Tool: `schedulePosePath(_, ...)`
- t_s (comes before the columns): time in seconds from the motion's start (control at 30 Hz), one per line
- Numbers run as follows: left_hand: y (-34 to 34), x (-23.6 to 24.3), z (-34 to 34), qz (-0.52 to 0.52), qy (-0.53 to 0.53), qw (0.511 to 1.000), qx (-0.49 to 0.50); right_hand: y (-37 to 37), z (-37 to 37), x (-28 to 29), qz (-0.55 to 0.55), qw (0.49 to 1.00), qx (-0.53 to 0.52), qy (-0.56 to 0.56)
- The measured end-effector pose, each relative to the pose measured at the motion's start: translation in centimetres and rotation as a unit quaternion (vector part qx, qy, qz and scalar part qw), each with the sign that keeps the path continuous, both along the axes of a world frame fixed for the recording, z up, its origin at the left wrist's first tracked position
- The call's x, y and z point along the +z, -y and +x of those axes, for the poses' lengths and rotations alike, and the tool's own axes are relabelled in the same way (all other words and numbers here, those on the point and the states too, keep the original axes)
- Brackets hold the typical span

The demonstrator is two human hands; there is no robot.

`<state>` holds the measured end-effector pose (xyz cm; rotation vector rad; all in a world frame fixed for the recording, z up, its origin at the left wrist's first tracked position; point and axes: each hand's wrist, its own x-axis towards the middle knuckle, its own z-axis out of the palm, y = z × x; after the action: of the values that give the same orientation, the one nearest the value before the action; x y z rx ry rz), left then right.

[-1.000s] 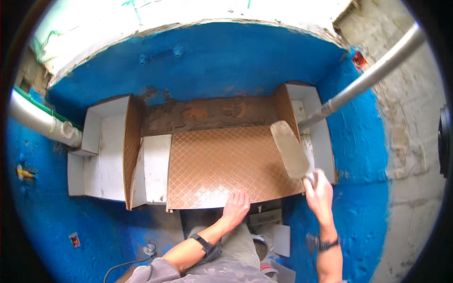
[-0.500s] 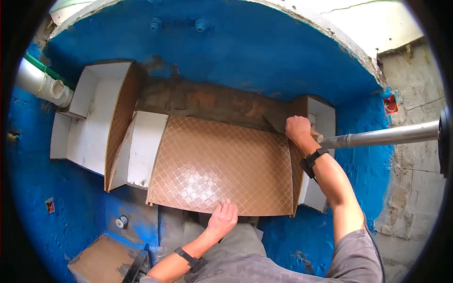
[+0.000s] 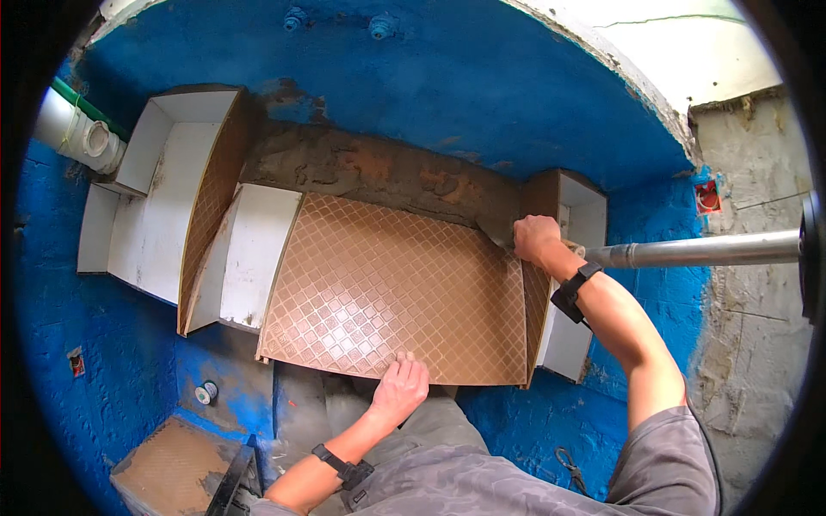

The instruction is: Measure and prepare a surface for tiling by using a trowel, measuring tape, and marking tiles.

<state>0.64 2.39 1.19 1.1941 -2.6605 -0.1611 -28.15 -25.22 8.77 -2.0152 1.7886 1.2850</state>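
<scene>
The wide brown tile (image 3: 396,288) lies between upright panels (image 3: 220,176) and might shift if the left hand (image 3: 400,391), fingers together at its near edge, pinch unclear, pushed unevenly. The right hand (image 3: 538,237) has its fingers closed around the trowel (image 3: 495,230), which could chip the tile's far corner by slipping.

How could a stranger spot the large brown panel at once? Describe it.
Below the blue wall, white compartments stand left and right. Between them is the brown panel, the left hand touching its near edge. Unlike the narrow brown sides beside it, it shows a broad, shiny diamond grid.
</scene>
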Motion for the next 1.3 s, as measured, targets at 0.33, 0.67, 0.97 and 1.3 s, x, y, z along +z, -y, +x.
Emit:
schedulePosePath(0.33,0.1,-0.3,-0.2,0.005,-0.019,1.0,0.005,-1.6,0.8,0.4,-0.007,1.0,0.008,0.001)
schedulePosePath(0.67,0.0,-0.1,0.3,0.004,-0.005,1.0,0.009,0.4,1.2,2.9,-0.091,0.994,-0.001,0.063)
schedulePosePath(0.97,0.4,0.9,0.6,0.047,-0.009,0.999,0.01,0.6,4.7,-1.6,-0.065,0.998,-0.004,0.023)
schedulePosePath(1.3,0.3,0.6,0.6,0.039,-0.025,0.999,0.018,0.6,7.1,0.6,0.004,0.999,0.033,-0.003)
